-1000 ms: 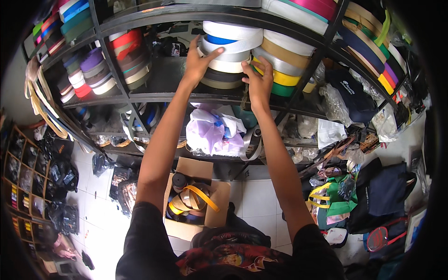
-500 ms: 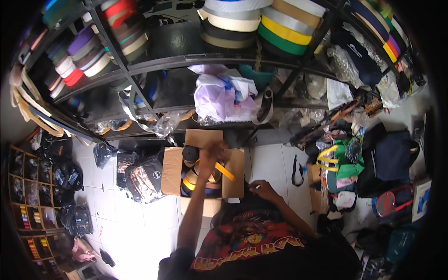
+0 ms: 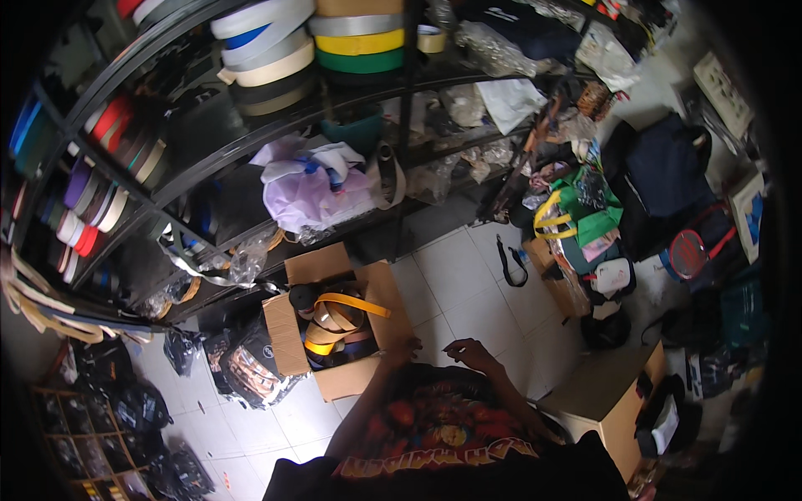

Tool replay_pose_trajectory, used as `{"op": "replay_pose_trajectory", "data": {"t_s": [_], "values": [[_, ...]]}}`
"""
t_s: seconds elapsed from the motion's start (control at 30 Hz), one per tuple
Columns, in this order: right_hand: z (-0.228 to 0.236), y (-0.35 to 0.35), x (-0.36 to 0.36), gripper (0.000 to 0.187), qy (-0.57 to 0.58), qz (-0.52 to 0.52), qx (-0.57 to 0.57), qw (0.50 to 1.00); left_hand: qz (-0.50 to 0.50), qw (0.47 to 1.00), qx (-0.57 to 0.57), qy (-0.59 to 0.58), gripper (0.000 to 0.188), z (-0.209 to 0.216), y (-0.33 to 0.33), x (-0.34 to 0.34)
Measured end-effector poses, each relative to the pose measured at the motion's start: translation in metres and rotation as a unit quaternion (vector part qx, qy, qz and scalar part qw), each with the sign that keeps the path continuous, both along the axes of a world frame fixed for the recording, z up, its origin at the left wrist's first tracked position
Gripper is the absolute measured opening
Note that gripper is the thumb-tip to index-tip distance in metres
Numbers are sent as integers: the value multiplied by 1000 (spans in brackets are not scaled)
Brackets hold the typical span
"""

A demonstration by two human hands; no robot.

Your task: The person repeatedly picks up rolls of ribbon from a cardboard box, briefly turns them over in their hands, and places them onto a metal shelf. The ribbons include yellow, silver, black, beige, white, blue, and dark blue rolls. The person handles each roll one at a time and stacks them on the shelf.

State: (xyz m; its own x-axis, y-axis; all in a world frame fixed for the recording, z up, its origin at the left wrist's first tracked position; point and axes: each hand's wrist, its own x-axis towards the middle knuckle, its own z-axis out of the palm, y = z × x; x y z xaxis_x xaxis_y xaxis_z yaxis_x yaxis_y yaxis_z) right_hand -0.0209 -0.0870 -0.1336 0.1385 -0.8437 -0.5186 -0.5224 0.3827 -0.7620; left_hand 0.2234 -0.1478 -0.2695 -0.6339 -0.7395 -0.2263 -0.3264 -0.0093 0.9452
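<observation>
Your two hands are low in front of your shirt, elbows bent out and forearms slanting inward. Your left hand (image 3: 403, 349) is at the near right corner of an open cardboard box (image 3: 286, 338); it is dark and blurred, so you cannot tell how far its fingers are spread, what it holds, or whether it touches the cardboard. Your right hand (image 3: 474, 355) is just to its right, over the floor, fingers loosely bent and pointing left. A pale speck shows at those fingers, too small to identify.

The box sits on the white tile floor (image 3: 464, 288), left of and beyond your hands, flaps folded outward. Inside are a brown coiled strap (image 3: 334, 319), an orange strap (image 3: 359, 305) reaching over the right flap, and a black roll (image 3: 302, 296).

Your black shirt (image 3: 443, 417) carries a red picture and a line of orange-red lettering, upside down in this view. Left of the box, a camouflage-patterned bag (image 3: 251, 363) bears a small pale mark, too small to read. Beyond, a dark shelf (image 3: 225, 163) holds a lilac bundle (image 3: 305, 196) and, higher up, stacked rolls of webbing (image 3: 359, 43). On the top right, dark folded fabric (image 3: 518, 29) has white print, unreadable here.
</observation>
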Motion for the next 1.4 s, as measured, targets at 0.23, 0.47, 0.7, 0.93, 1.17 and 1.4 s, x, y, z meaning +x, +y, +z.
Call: {"op": "replay_pose_trajectory", "data": {"t_s": [0.23,0.47,0.7,0.93,1.17,1.4], "values": [[-39,119,-60,24,13,-180,-42,983,-148,984,-98,8,28,-4,-9,-47],[-39,260,-72,33,60,-352,-49,933,-151,958,235,-65,36,80,82,-143],[-35,346,-60,25,-15,-438,54,897,-310,914,236,-116,39,103,187,-198],[-75,397,-46,25,45,-515,10,856,-372,887,237,-137,37,113,232,-210],[-53,418,-43,29,2,-561,-11,828,-409,877,188,-168,37,108,230,-219],[-71,481,-1,23,128,-713,-39,688,-511,820,192,-174,33,95,279,-260]]}}
